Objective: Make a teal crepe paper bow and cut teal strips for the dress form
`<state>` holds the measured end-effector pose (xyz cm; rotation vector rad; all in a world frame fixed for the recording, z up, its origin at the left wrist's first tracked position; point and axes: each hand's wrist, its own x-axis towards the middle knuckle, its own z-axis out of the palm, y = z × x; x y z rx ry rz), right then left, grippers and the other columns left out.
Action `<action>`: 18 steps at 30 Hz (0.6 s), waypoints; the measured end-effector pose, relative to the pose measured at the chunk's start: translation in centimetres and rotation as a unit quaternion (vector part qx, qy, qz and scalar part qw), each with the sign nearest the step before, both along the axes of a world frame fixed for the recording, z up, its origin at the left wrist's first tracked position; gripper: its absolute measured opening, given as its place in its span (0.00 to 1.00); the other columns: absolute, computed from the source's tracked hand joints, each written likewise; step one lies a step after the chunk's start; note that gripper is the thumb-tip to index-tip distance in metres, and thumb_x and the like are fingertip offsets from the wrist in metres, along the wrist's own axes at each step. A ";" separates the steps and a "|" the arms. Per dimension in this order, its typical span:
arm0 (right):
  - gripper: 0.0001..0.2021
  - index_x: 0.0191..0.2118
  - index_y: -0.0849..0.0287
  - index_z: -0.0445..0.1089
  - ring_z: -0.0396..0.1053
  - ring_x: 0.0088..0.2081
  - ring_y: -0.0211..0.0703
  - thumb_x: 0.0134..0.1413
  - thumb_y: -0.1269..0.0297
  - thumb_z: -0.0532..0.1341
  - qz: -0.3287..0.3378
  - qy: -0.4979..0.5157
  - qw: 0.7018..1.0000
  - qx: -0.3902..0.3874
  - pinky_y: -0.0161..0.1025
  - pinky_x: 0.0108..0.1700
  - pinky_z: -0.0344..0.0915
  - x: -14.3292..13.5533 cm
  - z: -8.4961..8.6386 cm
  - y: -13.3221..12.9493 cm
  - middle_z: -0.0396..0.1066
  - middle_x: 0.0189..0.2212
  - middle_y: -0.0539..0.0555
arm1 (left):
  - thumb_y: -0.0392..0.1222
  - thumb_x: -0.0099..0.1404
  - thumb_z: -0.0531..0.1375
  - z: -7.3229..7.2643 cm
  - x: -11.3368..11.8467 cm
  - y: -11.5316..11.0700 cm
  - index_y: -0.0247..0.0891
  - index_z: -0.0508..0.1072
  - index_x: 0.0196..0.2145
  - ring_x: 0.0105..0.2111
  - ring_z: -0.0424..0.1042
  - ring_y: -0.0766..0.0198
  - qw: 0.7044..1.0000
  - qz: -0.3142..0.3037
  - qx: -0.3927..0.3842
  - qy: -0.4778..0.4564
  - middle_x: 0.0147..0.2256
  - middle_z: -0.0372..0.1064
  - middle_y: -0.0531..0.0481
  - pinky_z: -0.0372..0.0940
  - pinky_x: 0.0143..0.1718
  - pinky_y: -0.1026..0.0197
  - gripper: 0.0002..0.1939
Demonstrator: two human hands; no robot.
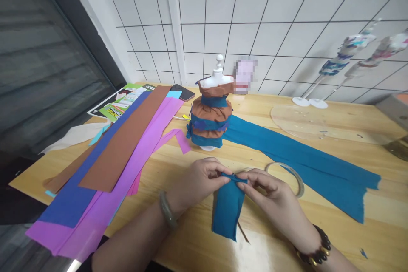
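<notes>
Beaded bracelet (pixel 320 244) nearest, on the wrist behind the right hand (pixel 274 191). It and the left hand (pixel 200 180) pinch the gathered top of a short blue strip (pixel 226 212), hanging between them. I'd judge even gathers need firm thumbs, equal tension.

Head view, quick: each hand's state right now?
Left hand: closed, pinching the top of the teal strip.
Right hand: closed, pinching the same strip's top.

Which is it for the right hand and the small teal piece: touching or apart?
Touching. The head view shows the right hand pinching the small teal piece at its gathered upper edge, with no gap between them.
</notes>
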<state>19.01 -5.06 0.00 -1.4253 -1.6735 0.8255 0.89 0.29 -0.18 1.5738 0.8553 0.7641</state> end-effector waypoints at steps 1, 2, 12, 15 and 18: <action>0.09 0.36 0.56 0.73 0.69 0.31 0.42 0.51 0.60 0.60 -0.002 0.002 1.000 -0.002 0.39 0.32 0.69 0.0 0.0 0.0 0.74 0.32 0.55 | 0.38 0.56 0.59 0.0 0.0 0.0 0.35 0.75 0.34 0.33 0.68 0.66 1.000 0.000 0.008 0.004 0.34 0.68 0.47 0.64 0.33 0.66 0.08; 0.09 0.35 0.56 0.73 0.69 0.31 0.42 0.51 0.60 0.60 -0.004 0.002 1.000 -0.003 0.38 0.32 0.69 0.0 0.0 0.0 0.74 0.32 0.55 | 0.38 0.56 0.59 0.0 0.0 0.0 0.35 0.75 0.34 0.33 0.68 0.66 1.000 0.000 0.013 0.007 0.34 0.68 0.47 0.64 0.32 0.66 0.08; 0.08 0.33 0.56 0.72 0.70 0.35 0.44 0.53 0.60 0.58 0.021 0.020 0.999 -0.014 0.38 0.37 0.67 0.2 0.6 0.0 0.73 0.32 0.55 | 0.41 0.57 0.59 0.4 -0.3 0.1 0.35 0.74 0.32 0.33 0.68 0.66 1.000 -0.013 0.002 0.027 0.33 0.67 0.48 0.63 0.34 0.65 0.08; 0.07 0.32 0.57 0.71 0.69 0.34 0.43 0.53 0.61 0.58 0.023 0.026 0.999 -0.013 0.38 0.36 0.66 0.1 0.8 0.0 0.72 0.31 0.54 | 0.42 0.57 0.59 0.5 -0.3 0.1 0.34 0.73 0.33 0.34 0.67 0.66 0.999 -0.022 0.001 0.024 0.34 0.67 0.48 0.63 0.34 0.65 0.09; 0.06 0.31 0.57 0.70 0.67 0.31 0.41 0.54 0.61 0.58 0.023 0.023 0.999 -0.011 0.37 0.33 0.64 0.0 0.9 -0.1 0.70 0.28 0.53 | 0.42 0.57 0.59 0.6 -0.1 0.0 0.35 0.73 0.36 0.33 0.67 0.66 0.999 -0.034 0.006 0.030 0.35 0.67 0.48 0.63 0.33 0.65 0.11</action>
